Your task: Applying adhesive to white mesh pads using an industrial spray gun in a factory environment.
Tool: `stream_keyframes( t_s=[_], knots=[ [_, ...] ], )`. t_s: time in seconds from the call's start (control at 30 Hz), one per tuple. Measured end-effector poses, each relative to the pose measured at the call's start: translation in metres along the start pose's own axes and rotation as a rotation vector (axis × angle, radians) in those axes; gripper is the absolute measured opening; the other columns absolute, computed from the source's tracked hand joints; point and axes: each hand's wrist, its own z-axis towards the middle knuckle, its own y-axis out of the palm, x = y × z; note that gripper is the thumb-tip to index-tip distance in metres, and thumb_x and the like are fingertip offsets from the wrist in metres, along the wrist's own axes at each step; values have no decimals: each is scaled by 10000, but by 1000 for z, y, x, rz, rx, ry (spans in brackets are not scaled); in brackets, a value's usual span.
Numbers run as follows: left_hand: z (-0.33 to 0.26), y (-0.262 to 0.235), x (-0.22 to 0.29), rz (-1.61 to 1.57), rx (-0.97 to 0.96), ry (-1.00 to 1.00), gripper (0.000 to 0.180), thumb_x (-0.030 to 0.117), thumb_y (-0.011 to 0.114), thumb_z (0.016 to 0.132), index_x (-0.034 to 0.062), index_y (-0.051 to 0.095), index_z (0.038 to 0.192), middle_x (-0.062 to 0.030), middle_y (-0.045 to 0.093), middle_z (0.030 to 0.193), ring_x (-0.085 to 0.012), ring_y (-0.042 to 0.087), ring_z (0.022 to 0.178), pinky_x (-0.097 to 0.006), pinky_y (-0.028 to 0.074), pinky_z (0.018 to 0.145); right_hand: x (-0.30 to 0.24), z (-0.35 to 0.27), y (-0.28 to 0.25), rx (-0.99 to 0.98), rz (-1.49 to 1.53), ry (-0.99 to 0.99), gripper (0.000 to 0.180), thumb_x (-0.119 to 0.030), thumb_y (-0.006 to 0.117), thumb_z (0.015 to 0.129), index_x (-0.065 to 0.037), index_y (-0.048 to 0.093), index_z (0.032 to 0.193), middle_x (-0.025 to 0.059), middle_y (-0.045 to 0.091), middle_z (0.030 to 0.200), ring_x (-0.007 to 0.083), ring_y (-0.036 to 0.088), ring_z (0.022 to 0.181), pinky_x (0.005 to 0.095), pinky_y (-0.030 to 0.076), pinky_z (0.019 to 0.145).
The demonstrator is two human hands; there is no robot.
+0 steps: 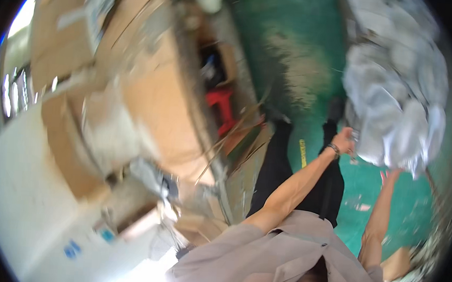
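A large bundle of white, rounded soft-looking pieces (397,95), apparently under clear plastic, stands at the right. My left hand (345,141), with a dark bracelet at the wrist, is at the near left edge of this bundle. Its fingers are curled closed, and what they hold is too blurred to make out. At the bundle's near end is my right hand (389,176), its fingers stretched out toward the white material and partly hidden against it. Both arms are extended forward.
On the left stands a worktable with cardboard boxes (155,99) on it. A red object (220,109) and an open carton sit beneath its edge. The green floor (295,51) has a worn patch and a yellow strip (302,152). Loose scrap (422,259) lies at the lower right.
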Motion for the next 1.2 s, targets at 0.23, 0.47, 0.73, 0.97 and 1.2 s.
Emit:
stream_keyframes(
  t_s=[0.23, 0.47, 0.73, 0.97, 1.2],
  knots=[
    [-201, -197, 80, -477, 366, 597, 288, 144, 611, 951, 29, 590, 1214, -84, 680, 998, -165, 684, 817, -296, 574, 671, 1, -128, 90, -82, -747, -560, 504, -451, 489, 964, -80, 581, 1293, 100, 643, 1084, 258, 625, 812, 381, 551, 577],
    [-440, -465, -82, -1244, 1605, 985, 193, 148, 636, 956, 69, 590, 1126, -57, 645, 854, -147, 642, 728, -292, 538, 587, 80, -348, 255, -855, -986, -675, 459, -300, 618, 956, -56, 532, 1336, 38, 647, 1005, 131, 627, 810, 287, 544, 634],
    [-592, -717, -322, -2085, 1790, 555, 523, 325, 830, 790, 34, 570, 1137, -173, 612, 958, -301, 615, 706, -439, 596, 601, 167, -586, 318, -1300, -1237, -766, 423, -297, 598, 985, -29, 557, 1309, 68, 663, 1052, 127, 641, 826, 273, 544, 667],
    [-654, -793, -314, -2126, 1997, 967, 462, 21, 799, 732, -5, 550, 1121, -176, 653, 961, -295, 663, 732, -416, 575, 540, 198, -617, 315, -1255, -1481, -810, 370, -232, 596, 975, -3, 583, 1265, 88, 688, 1000, 133, 657, 767, 262, 550, 625],
    [-785, -733, -165, -1252, 2343, 1550, 608, -71, 793, 664, -1, 477, 1179, -174, 612, 1037, -288, 640, 829, -426, 553, 627, 207, -699, 324, -1395, -1387, -830, 389, -277, 593, 984, 7, 594, 1250, 72, 685, 1021, 116, 649, 838, 260, 542, 702]
  ],
)
